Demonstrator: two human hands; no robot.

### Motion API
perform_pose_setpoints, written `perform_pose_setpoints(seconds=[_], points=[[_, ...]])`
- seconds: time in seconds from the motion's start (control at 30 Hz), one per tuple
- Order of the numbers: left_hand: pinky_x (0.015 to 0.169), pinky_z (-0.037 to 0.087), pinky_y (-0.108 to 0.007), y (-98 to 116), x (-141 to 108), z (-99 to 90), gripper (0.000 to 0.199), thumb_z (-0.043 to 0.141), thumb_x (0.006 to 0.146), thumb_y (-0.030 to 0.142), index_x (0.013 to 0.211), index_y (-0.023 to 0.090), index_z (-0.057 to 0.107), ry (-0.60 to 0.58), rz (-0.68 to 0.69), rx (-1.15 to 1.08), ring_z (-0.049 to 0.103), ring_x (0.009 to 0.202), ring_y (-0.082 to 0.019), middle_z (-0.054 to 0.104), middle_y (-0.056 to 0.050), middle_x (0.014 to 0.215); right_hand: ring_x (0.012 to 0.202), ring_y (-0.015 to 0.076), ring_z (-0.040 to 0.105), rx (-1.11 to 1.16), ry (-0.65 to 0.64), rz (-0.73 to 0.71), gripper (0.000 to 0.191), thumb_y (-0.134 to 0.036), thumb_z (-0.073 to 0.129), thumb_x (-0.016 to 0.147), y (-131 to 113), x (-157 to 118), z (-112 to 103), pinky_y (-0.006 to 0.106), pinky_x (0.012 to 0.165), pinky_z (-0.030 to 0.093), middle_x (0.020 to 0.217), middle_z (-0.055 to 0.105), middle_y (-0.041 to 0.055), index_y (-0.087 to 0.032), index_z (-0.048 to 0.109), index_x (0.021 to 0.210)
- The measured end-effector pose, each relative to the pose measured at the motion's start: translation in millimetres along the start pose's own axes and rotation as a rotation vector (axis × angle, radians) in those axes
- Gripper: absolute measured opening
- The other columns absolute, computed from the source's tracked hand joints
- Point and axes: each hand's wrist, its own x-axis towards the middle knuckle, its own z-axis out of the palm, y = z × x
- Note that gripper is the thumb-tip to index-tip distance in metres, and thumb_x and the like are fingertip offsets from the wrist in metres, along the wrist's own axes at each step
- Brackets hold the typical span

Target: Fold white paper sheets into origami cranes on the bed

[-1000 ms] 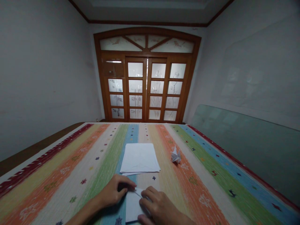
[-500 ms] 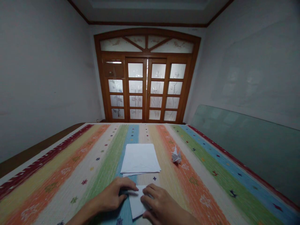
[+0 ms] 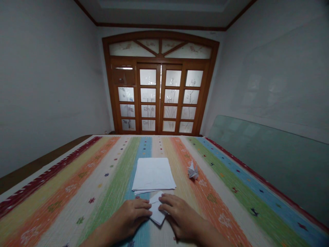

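Note:
A small folded white sheet of paper [image 3: 157, 212] lies on the striped tablecloth near me, turned so that one corner points my way. From its left side my left hand [image 3: 133, 215] grips the edge with fingers bent and close together. On the other side, the fingers of my right hand [image 3: 181, 215] press on the paper's right part and cover it. Just beyond the hands is a stack of white paper sheets [image 3: 154, 173], its edges slightly uneven. To the right of that stack sits a folded paper crane [image 3: 192, 171].
The tablecloth [image 3: 108, 192] with coloured stripes covers the table. A pale green panel [image 3: 269, 154] runs along the right side. Wooden doors with glass panes [image 3: 160, 99] stand past the table's far edge, between pale walls.
The folded paper has turned, from roughly square to me to corner-first, and shifted slightly away. Both hands have changed their hold; the left fingers now lie along its left edge.

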Motion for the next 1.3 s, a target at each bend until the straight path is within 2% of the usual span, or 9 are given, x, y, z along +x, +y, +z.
perform_pose_setpoints(seconds=[0.1,0.23,0.37,0.47,0.57,0.73,0.97,1.07,1.3], points=[[0.098,0.058,-0.037,-1,1,3.4,0.025,0.053,0.102,0.015,0.117,0.022,0.072,0.048,0.031,0.008,0.073,0.112,-0.025,0.079,-0.011,0.115,0.129,0.0285,0.059,0.003,0.009,0.013,0.034,-0.013,0.054,0.089,1,2,-2,0.041,0.11,0.049,0.136,0.065,0.0168,-0.017,0.066,0.12],[0.093,0.059,-0.033,1,4,5.1,0.025,0.048,0.105,0.017,0.113,0.022,0.072,0.094,0.055,0.017,0.075,0.106,-0.022,0.08,-0.01,0.11,0.132,0.0293,0.056,0.003,0.001,0.03,0.035,-0.017,0.06,0.085,-1,1,2,0.041,0.113,0.046,0.14,0.063,0.0155,-0.017,0.066,0.12],[0.09,0.058,-0.034,5,6,5.6,0.026,0.049,0.103,0.013,0.113,0.022,0.071,0.072,0.039,0.034,0.073,0.105,-0.023,0.079,-0.01,0.11,0.133,0.0324,0.056,-0.031,0.014,0.096,0.035,-0.03,0.064,0.088,-4,-1,14,0.044,0.115,0.045,0.143,0.061,0.0177,-0.015,0.066,0.12],[0.09,0.057,-0.036,6,5,6.5,0.027,0.054,0.099,0.01,0.117,0.023,0.071,0.052,0.022,0.012,0.07,0.107,-0.025,0.077,-0.01,0.112,0.134,0.0331,0.056,-0.074,0.022,0.114,0.039,-0.03,0.061,0.092,-4,-1,22,0.045,0.114,0.045,0.143,0.061,0.0201,-0.012,0.063,0.126],[0.091,0.055,-0.036,4,4,9.3,0.028,0.057,0.097,0.01,0.118,0.023,0.071,0.081,-0.044,-0.031,0.068,0.108,-0.024,0.074,-0.011,0.117,0.133,0.0332,0.056,-0.108,0.032,0.109,0.036,-0.026,0.059,0.093,-3,1,24,0.045,0.114,0.045,0.142,0.062,0.0207,-0.011,0.063,0.126],[0.084,0.054,-0.033,-4,4,12.9,0.02,0.061,0.097,0.015,0.106,0.023,0.077,0.165,-0.227,-0.123,0.069,0.094,-0.022,0.076,-0.007,0.097,0.128,0.0307,0.062,-0.081,0.099,0.117,0.029,-0.021,0.056,0.096,-2,3,24,0.043,0.113,0.047,0.134,0.068,0.0184,-0.012,0.066,0.121],[0.083,0.053,-0.036,-11,4,11.0,0.015,0.07,0.091,0.023,0.101,0.024,0.08,0.205,-0.459,-0.193,0.07,0.089,-0.025,0.078,-0.006,0.092,0.119,0.0284,0.067,0.037,0.154,0.21,0.032,-0.017,0.058,0.095,-1,7,22,0.042,0.107,0.052,0.125,0.072,0.0167,-0.013,0.065,0.125],[0.082,0.053,-0.036,-11,4,10.4,0.014,0.07,0.09,0.024,0.099,0.024,0.081,0.208,-0.481,-0.198,0.07,0.088,-0.025,0.077,-0.006,0.089,0.116,0.0286,0.067,0.067,0.161,0.23,0.03,-0.017,0.06,0.093,-1,8,21,0.042,0.103,0.053,0.123,0.072,0.0162,-0.013,0.066,0.122],[0.084,0.051,-0.035,-7,7,10.8,0.016,0.067,0.09,0.017,0.097,0.024,0.08,0.194,-0.43,-0.184,0.069,0.092,-0.024,0.077,-0.006,0.092,0.101,0.0259,0.068,0.117,0.245,0.271,0.019,-0.012,0.063,0.09,2,11,29,0.038,0.091,0.055,0.107,0.073,0.013,-0.015,0.067,0.109]])
